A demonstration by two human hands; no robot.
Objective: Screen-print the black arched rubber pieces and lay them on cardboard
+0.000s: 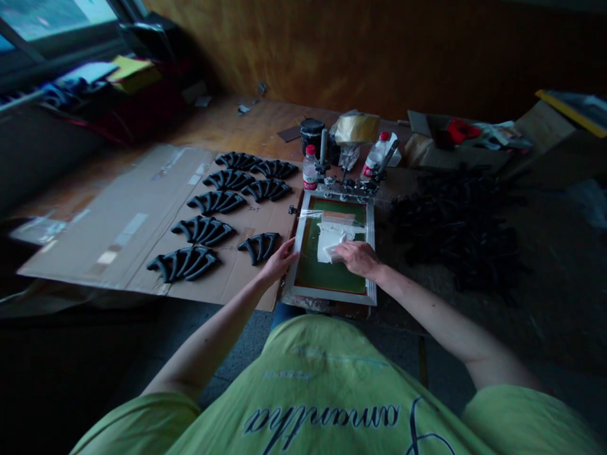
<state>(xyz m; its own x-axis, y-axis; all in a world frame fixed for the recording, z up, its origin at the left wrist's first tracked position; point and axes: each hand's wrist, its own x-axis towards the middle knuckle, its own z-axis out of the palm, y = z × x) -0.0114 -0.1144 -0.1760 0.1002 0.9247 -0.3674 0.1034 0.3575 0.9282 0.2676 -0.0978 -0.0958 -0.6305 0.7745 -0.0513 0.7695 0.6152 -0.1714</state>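
Observation:
A silk-screen frame (pixel 372 253) with silver edges and green mesh lies in front of me. White ink (pixel 327 237) covers a patch in the middle of the mesh, with a tan strip (pixel 337 217) along its far side. My left hand (pixel 281 259) grips the frame's left edge. In my right hand (pixel 358 258), closed fingers hold a pale scraper (pixel 336 251) down on the white ink; its exact shape is partly hidden by the fingers. Metal clamps (pixel 346 184) stand at the frame's far end.
Rows of curved black parts (pixel 203 230) lie on flattened cardboard (pixel 123 215) to the left. A dark heap of black parts (pixel 459 227) sits right. Two red-capped bottles (pixel 310 167), a black tub (pixel 312 134), a tape roll (pixel 355 126) and an open carton (pixel 427 142) stand behind.

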